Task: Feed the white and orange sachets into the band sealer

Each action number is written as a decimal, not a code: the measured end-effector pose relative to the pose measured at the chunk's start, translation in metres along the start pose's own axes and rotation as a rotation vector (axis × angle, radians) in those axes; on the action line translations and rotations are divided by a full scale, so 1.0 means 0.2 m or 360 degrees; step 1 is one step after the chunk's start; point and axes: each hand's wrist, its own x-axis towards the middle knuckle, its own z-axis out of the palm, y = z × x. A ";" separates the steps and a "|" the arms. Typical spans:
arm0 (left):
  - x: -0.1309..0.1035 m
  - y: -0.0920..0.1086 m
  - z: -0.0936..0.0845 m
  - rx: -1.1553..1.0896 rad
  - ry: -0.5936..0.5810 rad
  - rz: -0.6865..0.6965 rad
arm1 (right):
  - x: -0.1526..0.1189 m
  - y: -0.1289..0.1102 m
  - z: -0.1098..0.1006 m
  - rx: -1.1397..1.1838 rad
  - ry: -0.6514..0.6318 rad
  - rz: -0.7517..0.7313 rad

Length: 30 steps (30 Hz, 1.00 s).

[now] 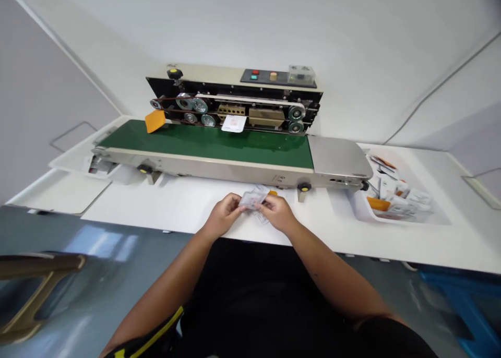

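Note:
Between my left hand (226, 212) and my right hand (278, 212) is a small clear plastic pouch (250, 199), pinched at both sides by fingers and thumbs. Under it, more pouches (261, 218) lie on the white table, partly hidden by my hands, with a bit of orange showing. Behind my hands runs a band sealing machine (235, 94) with a green conveyor belt (211, 144). A white packet (234, 123) sticks out from the middle of its sealing section. An orange packet (155, 121) hangs at its left end.
At the right, a white bin (364, 212) holds several white and orange packets. A metal plate (338, 154) extends the conveyor there. Another container (127, 174) sits under the left end. A brown stool (35, 295) and a blue stool (462, 306) flank me.

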 end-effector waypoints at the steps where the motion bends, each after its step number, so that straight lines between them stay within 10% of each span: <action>1: 0.00 0.00 0.00 0.0041 -0.0023 0.0027 | 0.01 0.01 0.00 0.0149 0.0047 0.0090; 10: 0.02 0.04 -0.01 0.0351 -0.0065 0.0103 | 0.00 -0.31 -0.27 0.0362 0.0008 0.0088; 16: 0.02 0.06 -0.01 0.0418 -0.0046 0.0134 | 0.16 -0.56 -0.68 0.0042 0.0552 -0.0171; 22: 0.02 0.05 -0.01 0.0489 -0.0031 0.0184 | 0.37 -0.55 -1.00 -0.1226 0.0973 -0.0690; 30: 0.02 0.05 -0.02 0.0625 -0.0060 0.0304 | 0.55 -0.48 -1.07 -0.1833 0.0733 -0.0806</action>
